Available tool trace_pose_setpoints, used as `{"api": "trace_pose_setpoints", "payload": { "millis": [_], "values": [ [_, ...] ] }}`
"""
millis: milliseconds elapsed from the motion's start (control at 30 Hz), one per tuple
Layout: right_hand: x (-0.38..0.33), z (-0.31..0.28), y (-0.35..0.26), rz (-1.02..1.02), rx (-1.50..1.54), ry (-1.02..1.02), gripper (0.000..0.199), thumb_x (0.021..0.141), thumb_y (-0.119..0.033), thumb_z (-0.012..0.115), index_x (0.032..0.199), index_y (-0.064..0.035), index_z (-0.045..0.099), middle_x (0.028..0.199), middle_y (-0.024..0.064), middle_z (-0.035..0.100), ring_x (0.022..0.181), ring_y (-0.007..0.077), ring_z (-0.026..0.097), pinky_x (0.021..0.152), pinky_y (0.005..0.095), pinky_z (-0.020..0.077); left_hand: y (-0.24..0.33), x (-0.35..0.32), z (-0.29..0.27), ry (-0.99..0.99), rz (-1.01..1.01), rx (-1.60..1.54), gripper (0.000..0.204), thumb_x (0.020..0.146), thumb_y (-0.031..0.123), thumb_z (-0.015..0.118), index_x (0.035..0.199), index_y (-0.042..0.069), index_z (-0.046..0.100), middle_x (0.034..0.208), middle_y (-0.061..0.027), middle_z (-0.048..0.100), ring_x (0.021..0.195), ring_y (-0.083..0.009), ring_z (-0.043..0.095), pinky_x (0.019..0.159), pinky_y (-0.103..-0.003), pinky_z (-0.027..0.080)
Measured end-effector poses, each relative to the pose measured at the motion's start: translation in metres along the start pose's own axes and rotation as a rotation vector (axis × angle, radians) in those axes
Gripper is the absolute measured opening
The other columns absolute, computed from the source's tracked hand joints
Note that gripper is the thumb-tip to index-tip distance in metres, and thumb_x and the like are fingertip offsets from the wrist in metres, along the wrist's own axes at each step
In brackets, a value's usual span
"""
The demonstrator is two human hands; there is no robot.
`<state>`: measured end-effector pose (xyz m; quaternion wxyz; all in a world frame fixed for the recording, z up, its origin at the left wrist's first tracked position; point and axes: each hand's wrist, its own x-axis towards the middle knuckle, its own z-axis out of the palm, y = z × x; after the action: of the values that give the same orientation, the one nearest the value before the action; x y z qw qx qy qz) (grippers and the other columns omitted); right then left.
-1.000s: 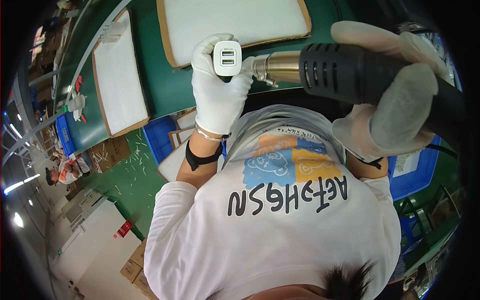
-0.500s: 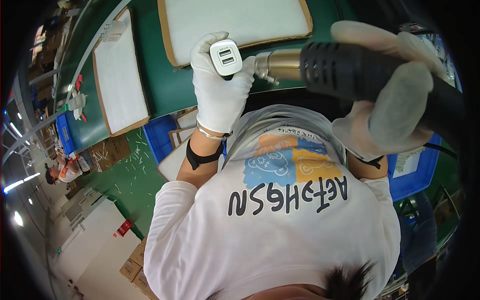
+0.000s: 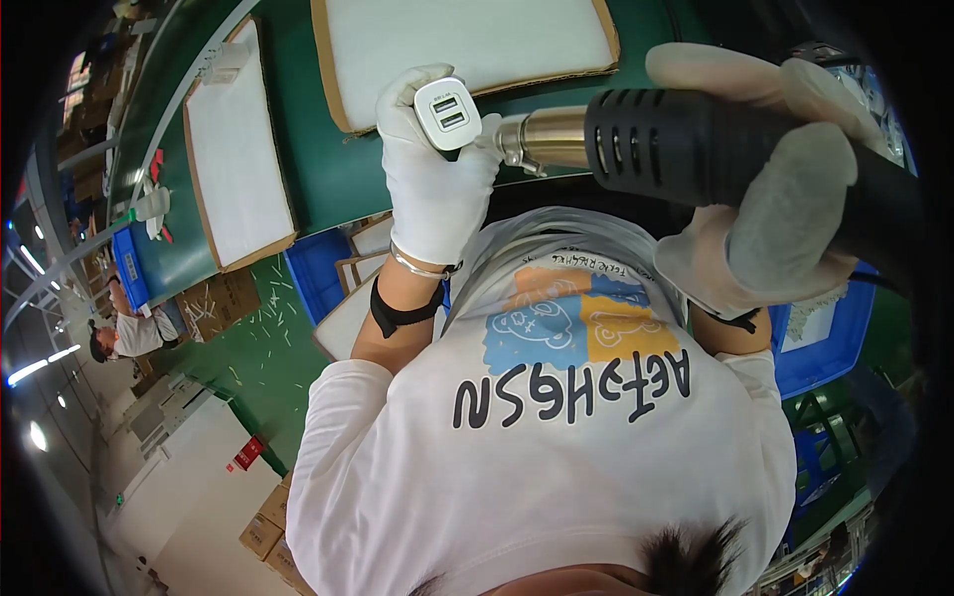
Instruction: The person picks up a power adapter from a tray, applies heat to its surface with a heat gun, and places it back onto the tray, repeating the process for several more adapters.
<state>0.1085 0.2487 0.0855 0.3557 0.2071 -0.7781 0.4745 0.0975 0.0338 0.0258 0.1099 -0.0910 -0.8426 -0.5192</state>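
My left hand (image 3: 437,184), in a white glove, grips a white USB car charger (image 3: 449,117) with its two-port face turned up. The lower part of the charger is hidden by my fingers. My gloved right hand (image 3: 785,199) is wrapped round the black body of a hot air gun (image 3: 686,144). Its metal nozzle (image 3: 552,136) points left, with the narrow tip beside the charger and close to my left fingers. Whether the tip touches anything, I cannot tell.
A white board with a brown edge (image 3: 467,45) lies on the green table (image 3: 318,169), and a second board (image 3: 238,159) lies to its left. Blue bins (image 3: 323,273) are below the table edge. A co-worker (image 3: 139,333) is far left.
The hot air gun and my right hand have shifted slightly left, bringing the nozzle nearer the charger. My left hand has barely moved. The distant co-worker has changed posture.
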Motion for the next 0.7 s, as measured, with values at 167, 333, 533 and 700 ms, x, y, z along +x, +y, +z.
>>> {"api": "trace_pose_setpoints", "payload": {
  "millis": [167,333,533,700],
  "values": [
    [0.005,0.003,0.006,0.009,-0.075,-0.018,0.042,0.091,-0.034,0.043,0.086,-0.0002,0.067,0.077,0.0131,0.067,0.056,0.0127,0.058,0.053,0.0219,0.0451,-0.005,0.0,0.0,-0.005,0.025,-0.011,0.05,0.068,-0.006,0.066,0.112,0.005,0.046,0.1,-0.0063,0.052,0.083,-0.0137,0.054,0.074,-0.025,0.047],
    [0.003,0.003,0.004,-0.019,-0.024,0.077,0.04,0.092,-0.034,0.044,0.089,-0.0011,0.066,0.076,0.013,0.067,0.054,0.0124,0.058,0.053,0.022,0.0452,-0.002,0.0,-0.001,-0.014,-0.027,-0.027,0.049,0.069,-0.007,0.066,0.112,0.005,0.046,0.103,-0.0068,0.052,0.084,-0.0143,0.053,0.075,-0.025,0.047],
    [0.0,0.006,0.006,-0.103,-0.037,0.083,0.032,0.093,-0.029,0.045,0.097,-0.0021,0.063,0.077,0.0133,0.067,0.054,0.0131,0.058,0.053,0.0224,0.0456,-0.006,-0.003,-0.003,-0.03,-0.063,-0.078,0.05,0.068,-0.007,0.066,0.113,0.004,0.046,0.105,-0.0076,0.051,0.087,-0.015,0.053,0.077,-0.025,0.046],
    [-0.002,0.0,0.009,-0.202,-0.092,-0.004,0.027,0.09,-0.021,0.047,0.106,-0.0027,0.056,0.08,0.0149,0.067,0.053,0.014,0.057,0.053,0.0229,0.0456,-0.008,-0.001,-0.006,-0.029,-0.049,-0.077,0.051,0.068,-0.008,0.067,0.113,0.004,0.045,0.106,-0.008,0.052,0.088,-0.0147,0.053,0.078,-0.026,0.047]
  ]
}}
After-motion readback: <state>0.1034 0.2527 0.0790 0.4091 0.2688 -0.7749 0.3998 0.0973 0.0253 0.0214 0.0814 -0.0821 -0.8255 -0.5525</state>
